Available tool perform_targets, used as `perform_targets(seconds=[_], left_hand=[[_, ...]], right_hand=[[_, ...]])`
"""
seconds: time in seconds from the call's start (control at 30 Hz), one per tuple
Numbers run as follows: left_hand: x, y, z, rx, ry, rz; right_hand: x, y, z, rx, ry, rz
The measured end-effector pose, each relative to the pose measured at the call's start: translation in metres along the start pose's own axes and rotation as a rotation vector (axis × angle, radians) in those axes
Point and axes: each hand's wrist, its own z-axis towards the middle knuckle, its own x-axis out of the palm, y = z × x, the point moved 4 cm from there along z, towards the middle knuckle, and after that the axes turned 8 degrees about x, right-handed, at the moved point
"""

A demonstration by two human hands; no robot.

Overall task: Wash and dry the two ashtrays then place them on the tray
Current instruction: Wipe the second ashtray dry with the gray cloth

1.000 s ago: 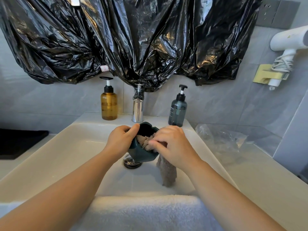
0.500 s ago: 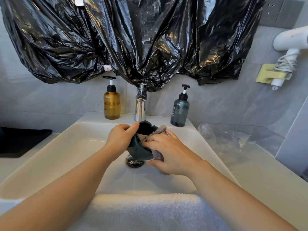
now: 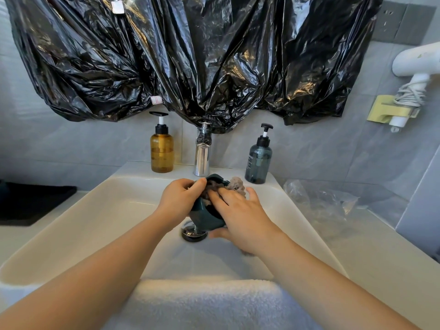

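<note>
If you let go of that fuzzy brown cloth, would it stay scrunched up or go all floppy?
Probably floppy: the cloth bunches loosely over the ashtray rim and squashes under the right hand. It looks soft and light, likely clinging rather than sliding if damp.

- Dark teal ashtray (image 3: 206,216): one only in view, just below the middle of the frame, tilted on its side with the hollow facing up and right, a notch in its upper rim.
- Grey-brown cloth (image 3: 234,185) stuffed into its hollow, bunched above the rim.
</note>
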Motion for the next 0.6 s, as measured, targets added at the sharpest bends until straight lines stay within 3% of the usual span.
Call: perform_targets(seconds=[0.27, 0.37, 0.6], left_hand=[[0.0, 0.003, 0.0, -0.013, -0.028, 0.03], [0.0, 0.009, 0.002, -0.048, -0.029, -0.012], [0.001, 0.012, 0.004, -0.038, -0.024, 0.016]], right_hand=[[-0.011, 0.007, 0.003, -0.054, 0.011, -0.068], [-0.008, 0.001, 0.002, -0.095, 0.018, 0.249], [0.008, -0.011, -0.001, 0.064, 0.301, 1.092]])
